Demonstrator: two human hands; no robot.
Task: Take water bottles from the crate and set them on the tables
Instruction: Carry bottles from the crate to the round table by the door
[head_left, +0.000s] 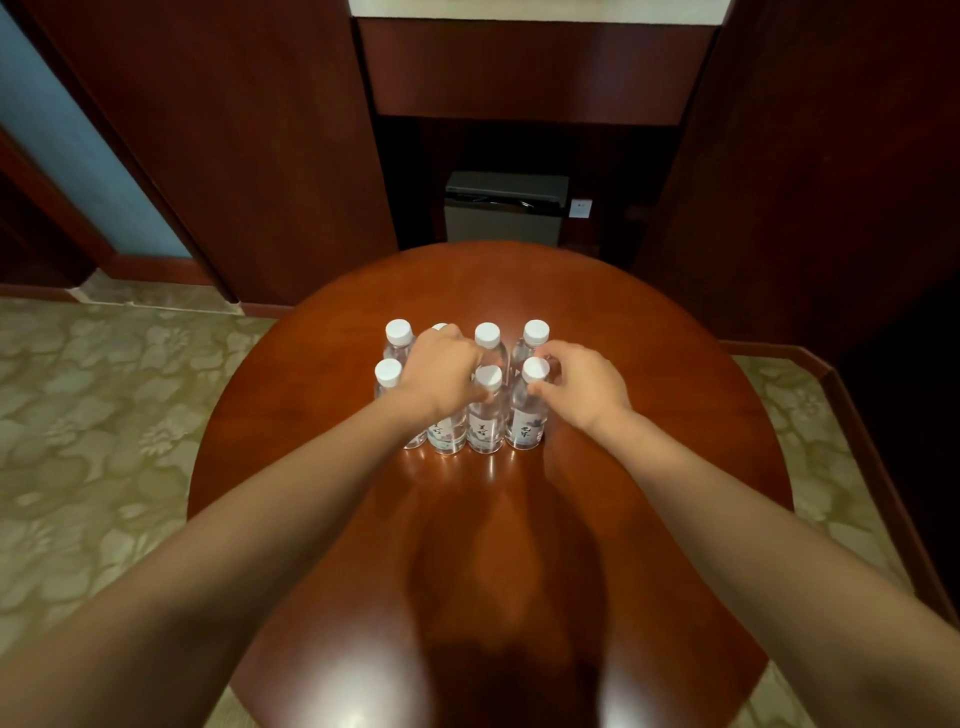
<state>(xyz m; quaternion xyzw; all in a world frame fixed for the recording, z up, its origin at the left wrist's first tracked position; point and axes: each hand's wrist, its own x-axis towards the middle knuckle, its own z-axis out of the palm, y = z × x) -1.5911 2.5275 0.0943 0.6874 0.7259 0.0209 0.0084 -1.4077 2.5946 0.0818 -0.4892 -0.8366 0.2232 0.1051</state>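
Plainly, eight upright bottles (487, 343) cluster toward the tabletop's (675, 415) far edge. The right hand (582, 384) pinches the near row's right-end bottle (527, 415) at its neck, and the left hand (441, 371) curls over the second bottle (445, 436) (cap hidden).

Bare forearms (291, 493) (left hand (441, 369), right hand (582, 387) likewise).

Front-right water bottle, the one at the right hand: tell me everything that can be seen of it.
The front-right water bottle is clear plastic with a white cap and a pale label with dark characters. It stands upright on the glossy reddish-brown round table, at the right end of the nearer row, close beside its neighbour. The right hand curls round its neck, thumb just under the cap.
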